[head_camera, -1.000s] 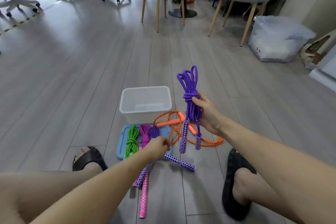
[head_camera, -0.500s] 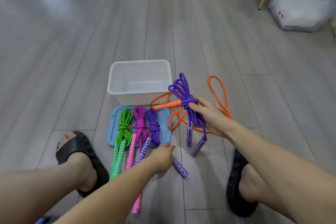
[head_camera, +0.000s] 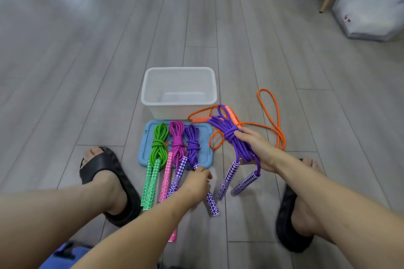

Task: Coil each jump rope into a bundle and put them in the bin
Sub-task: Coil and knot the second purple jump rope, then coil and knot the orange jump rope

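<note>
Purple braided jump rope bundle (head_camera: pixel 235 144) gripped in the right hand (head_camera: pixel 255 148), left hand (head_camera: pixel 197 181) grasping another bundle's handle; three bundles lie on the blue lid (head_camera: pixel 144 150), orange rope (head_camera: pixel 271 116) uncoiled, white plastic bin (head_camera: pixel 179 72) empty.

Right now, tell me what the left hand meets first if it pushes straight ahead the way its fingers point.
Likely the coiled purple jump rope on the blue lid, just ahead of the left hand; depth is unclear.
</note>
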Motion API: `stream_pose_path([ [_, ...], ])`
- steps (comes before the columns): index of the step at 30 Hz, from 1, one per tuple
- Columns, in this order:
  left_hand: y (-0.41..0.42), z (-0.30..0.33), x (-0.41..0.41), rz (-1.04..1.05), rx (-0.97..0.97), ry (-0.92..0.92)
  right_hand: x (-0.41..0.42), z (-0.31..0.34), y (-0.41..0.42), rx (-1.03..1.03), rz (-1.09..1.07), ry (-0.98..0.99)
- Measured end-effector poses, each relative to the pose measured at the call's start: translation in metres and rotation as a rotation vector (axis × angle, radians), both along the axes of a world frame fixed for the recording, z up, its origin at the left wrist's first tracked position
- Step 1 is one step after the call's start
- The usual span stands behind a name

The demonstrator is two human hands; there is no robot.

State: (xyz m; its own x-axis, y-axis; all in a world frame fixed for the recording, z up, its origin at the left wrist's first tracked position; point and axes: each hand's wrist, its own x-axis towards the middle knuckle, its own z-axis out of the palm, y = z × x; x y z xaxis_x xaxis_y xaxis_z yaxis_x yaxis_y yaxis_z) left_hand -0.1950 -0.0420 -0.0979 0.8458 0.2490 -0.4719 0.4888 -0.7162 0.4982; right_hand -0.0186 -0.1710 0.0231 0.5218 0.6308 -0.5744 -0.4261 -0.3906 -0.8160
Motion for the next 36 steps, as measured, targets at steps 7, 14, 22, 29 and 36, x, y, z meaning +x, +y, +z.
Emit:
stream_pose_path([
  [7,-0.001,0.011,-0.015,0.138,-0.097,-0.057,-0.028,-0.046,0.021,-0.084,-0.064,-0.238],
  [14,0.010,0.028,-0.028,0.253,0.021,-0.150,-0.056,-0.102,0.052,-0.065,-0.155,-0.215],
  [22,0.034,0.033,0.009,0.285,0.065,-0.247,-0.057,-0.114,0.053,-0.133,-0.106,-0.171],
  [29,0.035,0.023,0.036,0.059,0.188,-0.131,-0.023,-0.127,0.043,-0.202,0.034,-0.192],
  [36,0.038,0.013,0.045,0.083,0.229,-0.164,0.041,-0.153,0.012,-0.560,-0.165,-0.717],
])
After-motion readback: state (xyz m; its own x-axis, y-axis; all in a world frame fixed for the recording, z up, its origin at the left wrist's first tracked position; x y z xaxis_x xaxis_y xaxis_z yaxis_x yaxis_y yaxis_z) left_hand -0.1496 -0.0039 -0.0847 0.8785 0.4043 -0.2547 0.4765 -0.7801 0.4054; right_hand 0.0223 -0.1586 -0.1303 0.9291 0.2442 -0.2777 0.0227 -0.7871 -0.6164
